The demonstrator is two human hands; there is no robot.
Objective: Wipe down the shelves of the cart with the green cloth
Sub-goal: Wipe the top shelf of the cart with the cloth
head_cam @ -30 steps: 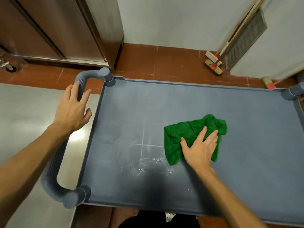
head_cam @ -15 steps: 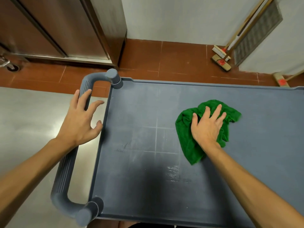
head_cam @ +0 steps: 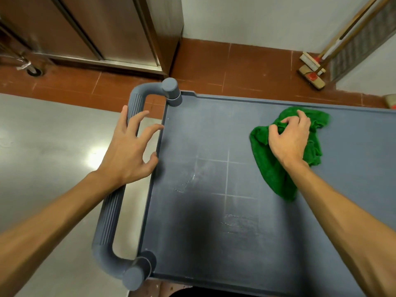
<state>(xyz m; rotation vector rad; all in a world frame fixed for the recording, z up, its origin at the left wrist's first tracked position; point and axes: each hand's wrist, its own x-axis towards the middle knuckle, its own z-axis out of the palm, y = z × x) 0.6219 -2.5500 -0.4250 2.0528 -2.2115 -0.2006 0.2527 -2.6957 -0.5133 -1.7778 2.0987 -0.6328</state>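
Note:
The grey cart's top shelf [head_cam: 214, 211] fills the lower right of the head view, with faint smears and grid lines on it. A crumpled green cloth [head_cam: 270, 168] lies on the shelf near its far edge. My right hand [head_cam: 289, 140] is on top of the cloth, fingers curled and bunching the fabric. My left hand [head_cam: 128, 151] hovers with spread, relaxed fingers over the cart's grey ribbed handle [head_cam: 111, 211] at the shelf's left side, holding nothing.
A steel worktop [head_cam: 42, 157] lies left of the cart. Steel cabinet doors [head_cam: 96, 28] stand at the back left on red floor tiles [head_cam: 235, 67]. Brooms [head_cam: 310, 69] lean against the white wall at the back right.
My right hand slid the cloth away from me toward the shelf's far edge, then curled its flat fingers into the fabric. My left hand stayed over the handle.

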